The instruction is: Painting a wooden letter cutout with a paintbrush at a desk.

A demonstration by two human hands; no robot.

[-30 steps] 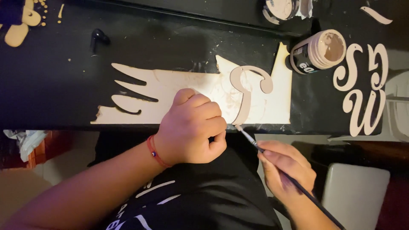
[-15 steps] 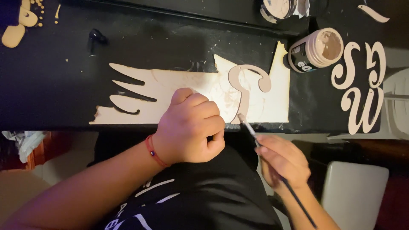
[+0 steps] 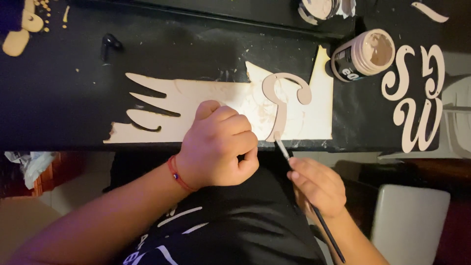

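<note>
Painting step is what's in hand here, I'd say: the right hand (image 3: 318, 187) is pinched shut around a thin black-handled paintbrush (image 3: 304, 189), fingers together on the shaft like a pencil, and the pale bristle tip sits right at the bottom end of a curly, hook-shaped wooden letter cutout (image 3: 282, 100) in a beige-pink tone. That letter lies flat on a pale cream scrap sheet with jagged cut-out edges (image 3: 206, 98), which is spread on the black work table (image 3: 64, 98) close to its near edge. The left hand (image 3: 216, 147) is curled into a loose fist, fingers closed, resting on the scrap sheet just left of the letter — it looks like it's pinning the sheet down, though I can't tell if anything is tucked inside the fist. An open jar of beige-pink paint with a dark label (image 3: 365, 54) lies tipped on its side near the sheet's top right corner, and a few more curly wooden letters (image 3: 417, 93) sit further right, well apart from the one being worked on. Judging by the colour, most of the hook already looks coated, so the tail end is the bit under the brush — the next stroke calls for a light, steady touch along that narrow tip without nudging the piece.
</note>
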